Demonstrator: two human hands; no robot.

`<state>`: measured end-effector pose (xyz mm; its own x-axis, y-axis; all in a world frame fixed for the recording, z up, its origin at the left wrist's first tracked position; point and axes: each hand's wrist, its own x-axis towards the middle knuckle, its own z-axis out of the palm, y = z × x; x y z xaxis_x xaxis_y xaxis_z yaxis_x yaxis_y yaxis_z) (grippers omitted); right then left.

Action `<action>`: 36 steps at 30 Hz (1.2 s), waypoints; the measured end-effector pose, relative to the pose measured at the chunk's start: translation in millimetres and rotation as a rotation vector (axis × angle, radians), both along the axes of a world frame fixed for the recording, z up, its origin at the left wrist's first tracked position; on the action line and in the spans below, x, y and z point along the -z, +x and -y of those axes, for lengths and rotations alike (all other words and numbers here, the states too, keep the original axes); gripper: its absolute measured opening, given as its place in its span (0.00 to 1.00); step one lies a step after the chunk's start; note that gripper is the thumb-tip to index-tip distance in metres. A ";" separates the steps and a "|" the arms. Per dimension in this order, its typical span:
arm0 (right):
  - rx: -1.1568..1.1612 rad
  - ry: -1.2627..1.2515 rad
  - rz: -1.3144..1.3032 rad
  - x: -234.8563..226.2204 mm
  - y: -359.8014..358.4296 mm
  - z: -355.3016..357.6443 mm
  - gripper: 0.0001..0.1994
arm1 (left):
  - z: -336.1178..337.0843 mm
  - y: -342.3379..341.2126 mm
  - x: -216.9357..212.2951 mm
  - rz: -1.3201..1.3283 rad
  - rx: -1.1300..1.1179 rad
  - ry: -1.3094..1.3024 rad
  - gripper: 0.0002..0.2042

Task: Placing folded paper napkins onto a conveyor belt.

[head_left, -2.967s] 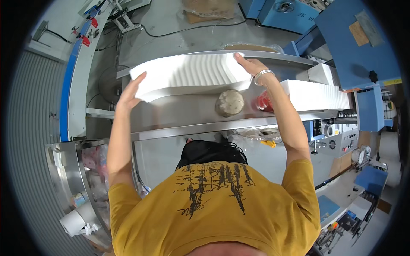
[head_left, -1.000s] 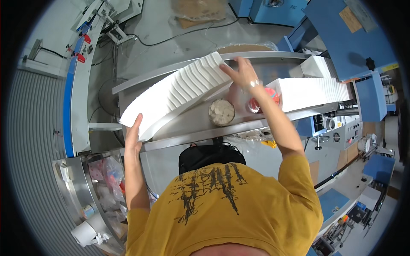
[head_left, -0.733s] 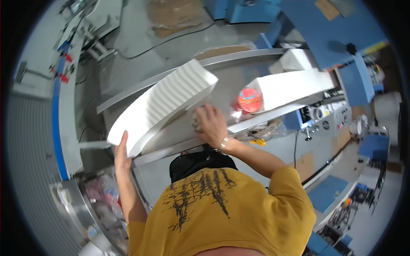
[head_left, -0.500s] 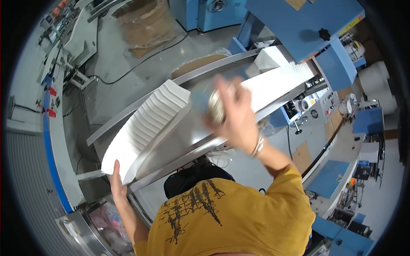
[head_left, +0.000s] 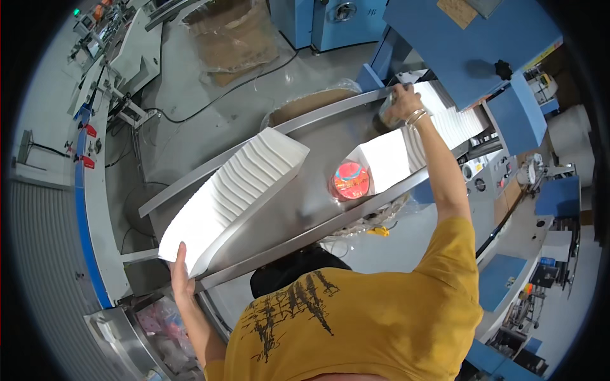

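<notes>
A long white stack of folded paper (head_left: 232,190) lies slanted in a shiny metal trough (head_left: 298,213). My left hand (head_left: 180,274) presses flat against the stack's near end, fingers straight. My right hand (head_left: 401,103) reaches far out to the upper right and grips a round greyish-beige roll (head_left: 383,119) beside a second white paper stack (head_left: 406,149). A round red and pink lidded tub (head_left: 349,180) stands in the trough at that second stack's near end.
Blue machine housings (head_left: 483,44) rise at the upper right. A cardboard box wrapped in plastic (head_left: 235,38) sits on the grey floor beyond the trough. A curved blue-edged conveyor (head_left: 86,209) runs along the left, with a bin of plastic bags (head_left: 162,327) below.
My right hand left the stack's far end, picked up the round roll from the trough and carried it up to the right. The stack's near end swung toward my left hand.
</notes>
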<state>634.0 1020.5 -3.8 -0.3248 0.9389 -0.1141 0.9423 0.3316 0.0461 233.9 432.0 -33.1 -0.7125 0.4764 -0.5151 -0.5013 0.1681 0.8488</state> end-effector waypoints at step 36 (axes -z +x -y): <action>-0.094 -1.300 -0.898 50.6 -199.0 256.7 0.44 | 4.3 -33.2 -26.1 -0.068 0.353 -0.248 0.38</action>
